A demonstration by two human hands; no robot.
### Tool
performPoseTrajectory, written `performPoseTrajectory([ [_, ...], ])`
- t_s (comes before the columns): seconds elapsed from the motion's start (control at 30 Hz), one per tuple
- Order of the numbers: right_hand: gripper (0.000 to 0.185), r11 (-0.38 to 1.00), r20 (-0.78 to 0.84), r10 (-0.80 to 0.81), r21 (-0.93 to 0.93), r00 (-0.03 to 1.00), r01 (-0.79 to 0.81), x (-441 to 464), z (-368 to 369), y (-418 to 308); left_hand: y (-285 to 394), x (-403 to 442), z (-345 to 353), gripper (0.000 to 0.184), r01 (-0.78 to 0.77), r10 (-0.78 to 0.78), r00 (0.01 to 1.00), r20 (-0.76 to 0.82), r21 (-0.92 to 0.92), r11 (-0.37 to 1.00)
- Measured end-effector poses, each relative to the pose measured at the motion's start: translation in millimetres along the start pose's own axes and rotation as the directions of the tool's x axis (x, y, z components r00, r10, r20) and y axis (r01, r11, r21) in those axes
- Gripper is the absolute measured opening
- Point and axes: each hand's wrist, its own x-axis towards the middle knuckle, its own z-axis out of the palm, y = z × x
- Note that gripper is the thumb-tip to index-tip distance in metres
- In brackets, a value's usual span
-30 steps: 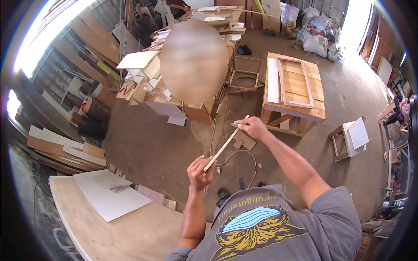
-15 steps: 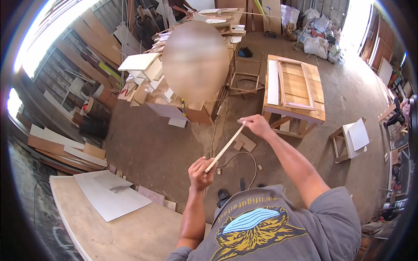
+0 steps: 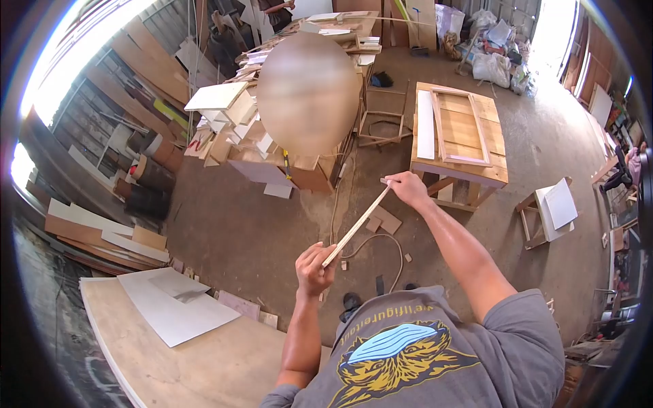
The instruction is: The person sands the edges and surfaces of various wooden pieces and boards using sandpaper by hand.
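My left hand [image 3: 315, 268] is closed around the near end of a thin, pale wooden strip [image 3: 357, 227], held aslant in front of my body. The strip runs up and right to my right hand [image 3: 408, 189], whose fingers are closed at its far end. Between those fingertips pokes a small pale grey piece [image 3: 386, 181], too small to name with certainty. The fingers of the right hand hide the strip's tip.
A wooden table [image 3: 495, 136] bearing a rectangular frame [image 3: 487, 132] stands ahead right. A stool [image 3: 532, 212] with white sheets is farther right. At lower left lies a large board [image 3: 224, 353]. A cord [image 3: 400, 258] and offcuts [image 3: 385, 221] lie on the floor. A person [image 3: 275, 12] is at the far bench.
My right hand has moved up and to the right, farther from my left hand, and more of the strip shows between them. My left hand has barely moved.
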Motion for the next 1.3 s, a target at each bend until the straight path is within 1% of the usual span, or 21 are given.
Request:
performPoseTrajectory([
  [0.07,0.03,0.991,0.014,-0.117,0.06,0.993,0.116,-12,8,-7,-4,-4,1,0.013,0.01,-0.01,0.999,-0.041,-0.019,1.0],
  [0.1,0.03,0.991,0.058,-0.118,0.07,0.991,0.114,-14,15,-9,-3,-6,0,0.013,0.019,-0.021,0.998,-0.058,-0.028,0.999],
  [0.2,0.031,0.991,0.002,-0.095,0.1,0.995,0.094,-11,10,-4,1,-8,-3,0.012,0.039,-0.041,0.998,-0.051,-0.031,0.999],
  [0.23,0.03,0.996,-0.028,-0.039,0.075,0.999,0.041,-5,6,1,2,-10,-4,0.012,0.034,-0.035,0.999,-0.039,-0.025,0.999],
  [0.33,0.03,0.996,-0.084,-0.072,0.052,0.994,0.076,-8,12,-2,4,-9,-4,0.012,0.023,-0.024,0.999,-0.047,-0.009,1.0],
  [0.37,0.03,0.991,-0.022,-0.07,0.113,0.997,0.072,-16,16,-10,4,-11,-4,0.012,0.032,-0.032,0.997,-0.07,-0.006,0.999],
  [0.4,0.03,0.974,-0.002,-0.167,0.156,0.986,0.165,-25,26,-17,4,-13,-4,0.012,0.044,-0.044,0.995,-0.09,-0.002,0.999],
  [0.47,0.029,0.981,0.006,-0.094,0.173,0.996,0.091,-34,23,-35,3,-15,-5,0.012,0.062,-0.063,0.993,-0.097,-0.016,0.998],
  [0.53,0.03,0.973,-0.081,-0.146,0.171,0.986,0.158,-15,21,-18,7,-17,-9,0.012,0.078,-0.079,0.994,-0.079,-0.016,0.997],
  [0.57,0.03,0.996,-0.092,-0.047,0.065,0.995,0.053,-9,16,-11,11,-15,-11,0.012,0.079,-0.079,0.995,-0.064,-0.011,0.997],
  [0.7,0.03,0.966,-0.008,-0.199,0.169,0.98,0.197,-26,34,-24,10,-20,-8,0.01,0.108,-0.107,0.988,-0.113,0.007,0.994],
  [0.8,0.031,0.976,0.07,-0.138,0.181,0.988,0.124,-38,29,-42,13,-20,-6,0.012,0.092,-0.092,0.985,-0.149,-0.007,0.996],
  [0.83,0.031,0.975,-0.004,-0.192,0.112,0.981,0.191,-26,28,-33,17,-20,-8,0.012,0.099,-0.099,0.987,-0.127,-0.008,0.995],
  [0.93,0.031,0.995,-0.001,-0.095,0.022,0.996,0.095,-10,19,-19,22,-15,-11,0.012,0.096,-0.095,0.99,-0.1,0.003,0.995],
  [1.03,0.032,0.965,0.066,-0.245,0.115,0.967,0.237,-29,27,-36,19,-17,-8,0.011,0.082,-0.076,0.987,-0.142,0.033,0.996],
  [1.07,0.032,0.959,0.051,-0.251,0.15,0.967,0.241,-27,31,-32,18,-17,-10,0.011,0.077,-0.069,0.988,-0.137,0.051,0.996],
  [1.17,0.032,0.956,-0.015,-0.196,0.22,0.98,0.194,-4,21,-16,25,-8,-11,0.011,0.05,-0.047,0.99,-0.133,0.022,0.998],
  [1.2,0.031,0.979,-0.03,-0.108,0.169,0.994,0.111,-5,6,-25,24,-11,-10,0.011,0.05,-0.048,0.992,-0.118,0.02,0.999],
  [1.23,0.03,0.987,-0.024,-0.09,0.134,0.996,0.093,-11,-2,-35,22,-13,-9,0.011,0.044,-0.042,0.993,-0.108,0.021,0.999],
  [1.27,0.029,0.992,-0.018,-0.077,0.099,0.997,0.078,-16,-4,-43,20,-13,-8,0.011,0.036,-0.034,0.994,-0.1,0.024,0.999],
  [1.3,0.029,0.984,0.001,-0.144,0.102,0.99,0.143,-22,3,-46,19,-12,-6,0.011,0.028,-0.024,0.991,-0.13,0.03,0.999],
])
